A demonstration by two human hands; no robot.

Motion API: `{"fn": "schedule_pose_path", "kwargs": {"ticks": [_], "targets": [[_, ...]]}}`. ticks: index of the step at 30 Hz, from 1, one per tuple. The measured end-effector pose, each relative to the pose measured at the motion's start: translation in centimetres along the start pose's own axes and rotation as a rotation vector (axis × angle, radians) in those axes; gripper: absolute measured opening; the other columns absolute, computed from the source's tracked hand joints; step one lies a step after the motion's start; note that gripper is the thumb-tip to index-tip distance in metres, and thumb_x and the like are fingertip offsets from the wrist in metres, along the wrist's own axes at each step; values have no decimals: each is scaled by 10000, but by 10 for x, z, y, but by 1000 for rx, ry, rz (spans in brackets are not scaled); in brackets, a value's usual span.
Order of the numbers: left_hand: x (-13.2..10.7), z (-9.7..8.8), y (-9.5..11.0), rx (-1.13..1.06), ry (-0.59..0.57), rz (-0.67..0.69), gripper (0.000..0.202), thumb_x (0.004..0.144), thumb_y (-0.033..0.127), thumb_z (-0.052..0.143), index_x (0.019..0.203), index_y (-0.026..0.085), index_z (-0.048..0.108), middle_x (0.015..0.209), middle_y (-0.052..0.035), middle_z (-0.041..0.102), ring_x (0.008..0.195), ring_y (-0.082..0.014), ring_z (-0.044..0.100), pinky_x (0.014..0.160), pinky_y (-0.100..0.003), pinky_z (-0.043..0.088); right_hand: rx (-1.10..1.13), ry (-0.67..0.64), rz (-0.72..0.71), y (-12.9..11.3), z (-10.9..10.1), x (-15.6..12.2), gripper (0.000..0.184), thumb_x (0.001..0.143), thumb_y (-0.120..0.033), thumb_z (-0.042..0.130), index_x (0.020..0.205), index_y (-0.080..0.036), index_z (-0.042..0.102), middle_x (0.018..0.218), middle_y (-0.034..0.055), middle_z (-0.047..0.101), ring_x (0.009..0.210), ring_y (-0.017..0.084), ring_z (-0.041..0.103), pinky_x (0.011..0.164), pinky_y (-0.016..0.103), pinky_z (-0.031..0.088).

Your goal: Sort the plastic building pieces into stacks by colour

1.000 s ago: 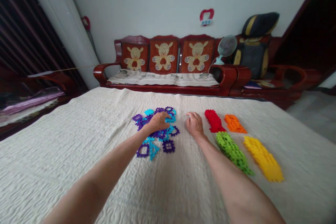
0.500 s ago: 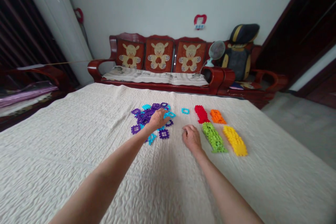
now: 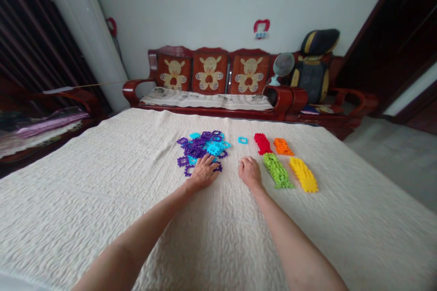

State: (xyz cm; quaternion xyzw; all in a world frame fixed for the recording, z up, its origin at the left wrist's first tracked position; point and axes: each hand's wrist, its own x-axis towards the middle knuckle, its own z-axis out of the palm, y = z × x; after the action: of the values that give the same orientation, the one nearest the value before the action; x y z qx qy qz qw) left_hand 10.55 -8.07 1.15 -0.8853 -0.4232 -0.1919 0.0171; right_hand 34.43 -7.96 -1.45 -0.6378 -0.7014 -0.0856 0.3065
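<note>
My left hand lies on the near edge of a loose pile of purple and cyan plastic interlocking pieces, fingers stretched flat over a couple of purple ones. My right hand rests on the cream quilted bedspread a little to the right, fingers curled under, with nothing visible in it. A single cyan piece lies alone beyond it. To its right lie sorted rows: red, orange, green and yellow.
A red wooden sofa with bear cushions stands past the far edge of the bedspread. A small fan and a dark backpack sit at its right end. A dark doorway is at the right.
My left hand has drawn back from the top of the pile to its near edge. My right hand stays curled near the green row. The view has shifted slightly.
</note>
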Motion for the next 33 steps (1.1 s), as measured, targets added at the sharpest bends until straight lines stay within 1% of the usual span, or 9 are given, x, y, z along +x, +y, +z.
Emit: {"fn": "schedule_pose_path", "kwargs": {"ticks": [4,7,10,15,19,24,28,30,33], "targets": [[-3,-3,-10,46,34,0,277,883,220,550,1093,187,727,1384,-131,558,1348,-360,407,1039,-540,422,2,-7,17,-1,0,0,174,873,-127,506,865,-166,676,938,94,668,892,205,554,833,298,370],[-4,-2,-10,50,62,-16,313,824,130,544,1069,180,731,1357,-129,581,1336,-353,427,1038,-532,426,20,-5,26,-1,-1,0,183,861,-116,504,870,-164,680,945,95,673,904,206,559,839,298,373],[5,3,-1,39,67,-11,341,840,104,501,1086,194,719,1330,-112,604,1330,-328,444,1041,-516,430,40,-11,36,-2,-3,1,191,848,-107,505,849,-167,686,915,90,675,896,202,568,836,294,379],[40,17,28,23,12,-15,331,908,136,443,1126,175,689,1316,-134,593,1288,-294,475,1032,-473,444,91,-2,57,-2,-6,2,215,817,-80,504,862,-164,696,935,92,691,910,197,587,861,292,398],[57,30,39,45,5,-91,289,936,185,448,1115,173,674,1282,-130,597,1251,-289,494,1001,-436,455,110,16,63,0,-4,3,221,808,-77,503,870,-162,698,924,92,698,905,202,600,864,296,412],[57,32,33,64,-10,-98,259,955,228,448,1039,154,682,1182,-128,630,1131,-281,550,974,-427,456,105,28,52,1,-2,4,210,809,-96,504,851,-172,695,904,88,697,890,209,604,850,304,422],[59,29,24,71,-42,-84,263,946,177,445,898,141,701,1024,-137,661,1003,-253,590,926,-392,472,124,30,56,2,-3,3,207,808,-108,505,848,-178,696,897,86,705,885,211,616,842,309,438],[61,31,19,55,-21,-74,258,937,156,462,833,147,697,953,-126,670,951,-236,602,905,-369,480,143,38,55,5,-2,1,207,800,-113,510,855,-185,696,902,80,713,888,211,626,844,312,449],[63,37,12,7,63,-65,252,934,140,479,787,169,682,893,-96,679,900,-208,617,903,-347,482,182,38,61,10,1,4,216,798,-131,509,880,-194,699,910,76,720,899,214,641,854,319,468]]}}
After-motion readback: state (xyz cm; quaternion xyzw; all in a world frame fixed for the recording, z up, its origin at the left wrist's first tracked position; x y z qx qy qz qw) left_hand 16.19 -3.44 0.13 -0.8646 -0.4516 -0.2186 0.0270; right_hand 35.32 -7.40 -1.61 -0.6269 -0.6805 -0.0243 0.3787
